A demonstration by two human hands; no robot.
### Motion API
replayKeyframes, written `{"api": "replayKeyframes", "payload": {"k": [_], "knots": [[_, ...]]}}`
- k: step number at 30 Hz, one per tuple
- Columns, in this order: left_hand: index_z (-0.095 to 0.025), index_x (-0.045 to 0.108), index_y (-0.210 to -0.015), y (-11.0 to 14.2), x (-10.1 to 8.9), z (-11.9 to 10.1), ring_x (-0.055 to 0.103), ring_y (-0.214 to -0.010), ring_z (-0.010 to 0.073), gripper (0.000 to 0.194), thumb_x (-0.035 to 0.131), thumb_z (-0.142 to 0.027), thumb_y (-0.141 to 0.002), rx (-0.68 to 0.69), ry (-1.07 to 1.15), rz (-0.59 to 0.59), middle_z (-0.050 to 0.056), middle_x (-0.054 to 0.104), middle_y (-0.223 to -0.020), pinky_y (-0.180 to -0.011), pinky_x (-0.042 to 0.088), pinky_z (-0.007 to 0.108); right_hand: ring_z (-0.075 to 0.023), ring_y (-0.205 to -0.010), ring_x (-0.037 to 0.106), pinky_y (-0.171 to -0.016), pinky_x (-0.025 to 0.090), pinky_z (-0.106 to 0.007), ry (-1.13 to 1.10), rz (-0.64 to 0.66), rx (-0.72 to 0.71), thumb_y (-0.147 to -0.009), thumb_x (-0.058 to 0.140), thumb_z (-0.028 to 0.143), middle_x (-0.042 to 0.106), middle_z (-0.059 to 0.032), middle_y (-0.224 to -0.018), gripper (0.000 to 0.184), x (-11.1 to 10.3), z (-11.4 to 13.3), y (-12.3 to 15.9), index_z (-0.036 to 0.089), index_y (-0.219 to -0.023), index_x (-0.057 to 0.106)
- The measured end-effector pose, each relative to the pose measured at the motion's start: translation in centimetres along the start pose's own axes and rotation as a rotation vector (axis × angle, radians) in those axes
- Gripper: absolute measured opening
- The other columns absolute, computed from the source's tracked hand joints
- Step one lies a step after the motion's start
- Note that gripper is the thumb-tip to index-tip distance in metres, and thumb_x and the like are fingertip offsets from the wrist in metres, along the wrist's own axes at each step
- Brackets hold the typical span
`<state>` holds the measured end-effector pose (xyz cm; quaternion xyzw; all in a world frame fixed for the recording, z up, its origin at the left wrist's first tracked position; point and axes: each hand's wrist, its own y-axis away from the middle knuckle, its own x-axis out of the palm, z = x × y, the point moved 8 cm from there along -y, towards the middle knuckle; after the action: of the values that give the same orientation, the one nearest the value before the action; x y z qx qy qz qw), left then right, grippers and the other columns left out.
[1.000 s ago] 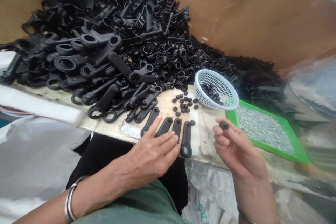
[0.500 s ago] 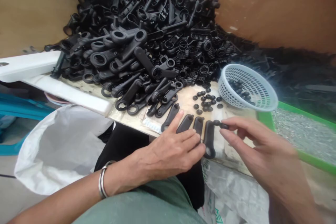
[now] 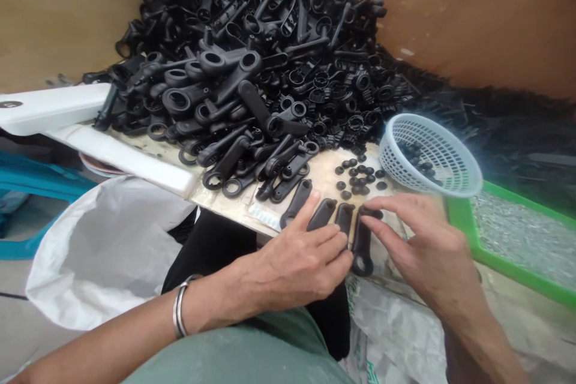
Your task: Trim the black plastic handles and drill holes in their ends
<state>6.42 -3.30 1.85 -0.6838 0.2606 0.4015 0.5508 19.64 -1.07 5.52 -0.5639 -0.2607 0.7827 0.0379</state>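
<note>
Four black plastic crank-like levers lie side by side at the bench edge. My left hand (image 3: 301,258) rests across them, fingers stretched and spread, its fingertips near the third lever (image 3: 344,219) and the rightmost lever (image 3: 362,246). My right hand (image 3: 427,240) pinches at the upper end of the rightmost lever, thumb and forefinger closed on a small black cap, mostly hidden by the fingertips. Just beyond, several loose small black caps (image 3: 355,180) are scattered on the bench.
A big heap of black levers and rings (image 3: 270,60) fills the back. On the right stand a pale blue mesh basket (image 3: 454,162) with more caps and a green tray (image 3: 517,273) of small shiny pieces. A white sack (image 3: 90,252) hangs open at left, below a white bar (image 3: 135,159).
My right hand has moved left, bringing the small black cap from beside the rightmost lever's upper end onto it. My left hand stays across the levers. The view has shifted slightly.
</note>
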Motion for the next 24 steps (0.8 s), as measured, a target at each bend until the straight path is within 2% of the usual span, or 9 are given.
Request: {"api": "replayKeyframes", "payload": {"k": [6, 12, 16, 21, 24], "knots": [[-0.012, 0.067, -0.103, 0.0, 0.1, 0.0, 0.067, -0.106, 0.0188, 0.022, 0.046, -0.009, -0.098, -0.006, 0.003, 0.016, 0.009, 0.072, -0.105, -0.122, 0.019, 0.067, -0.0249, -0.099, 0.063, -0.086, 0.052, -0.043, -0.028, -0.018, 0.007, -0.096, 0.061, 0.022, 0.069, -0.0087, -0.104, 0.015, 0.9, -0.4, 0.0, 0.020, -0.108, 0.070], [-0.011, 0.068, -0.105, 0.0, -0.4, 0.0, 0.066, -0.105, 0.0179, 0.022, 0.048, -0.008, -0.097, -0.010, 0.006, -0.023, 0.009, 0.072, -0.105, -0.123, 0.019, 0.066, -0.0260, -0.101, 0.065, -0.089, 0.052, -0.046, -0.057, -0.060, 0.059, -0.093, 0.066, 0.028, 0.067, -0.0089, -0.107, 0.012, 1.4, -1.5, 0.4, 0.021, -0.103, 0.071], [-0.009, 0.068, -0.105, -0.1, -0.4, 0.0, 0.066, -0.102, 0.0179, 0.022, 0.049, -0.007, -0.096, -0.009, 0.021, -0.020, 0.010, 0.071, -0.104, -0.123, 0.020, 0.065, -0.0261, -0.098, 0.064, -0.088, 0.053, -0.047, -0.033, -0.047, -0.032, -0.093, 0.066, 0.025, 0.066, -0.0097, -0.104, 0.010, 1.2, -1.1, -0.2, 0.019, -0.100, 0.069], [-0.008, 0.068, -0.106, -0.2, -0.1, -0.1, 0.067, -0.105, 0.0202, 0.023, 0.047, -0.008, -0.096, 0.003, 0.001, -0.005, 0.012, 0.072, -0.106, -0.122, 0.022, 0.066, -0.0253, -0.092, 0.061, -0.080, 0.054, -0.042, 0.008, 0.040, -0.193, -0.093, 0.061, 0.014, 0.065, -0.0097, -0.091, 0.006, 1.3, 0.5, -1.5, 0.015, -0.095, 0.066], [-0.010, 0.068, -0.108, -0.3, 0.0, -0.1, 0.067, -0.107, 0.0212, 0.024, 0.047, -0.008, -0.096, 0.008, -0.019, 0.007, 0.012, 0.072, -0.108, -0.123, 0.021, 0.066, -0.0246, -0.090, 0.058, -0.079, 0.053, -0.039, 0.015, 0.081, -0.244, -0.092, 0.059, 0.009, 0.064, -0.0076, -0.082, 0.008, 1.5, 1.0, -1.8, 0.015, -0.091, 0.064]]}}
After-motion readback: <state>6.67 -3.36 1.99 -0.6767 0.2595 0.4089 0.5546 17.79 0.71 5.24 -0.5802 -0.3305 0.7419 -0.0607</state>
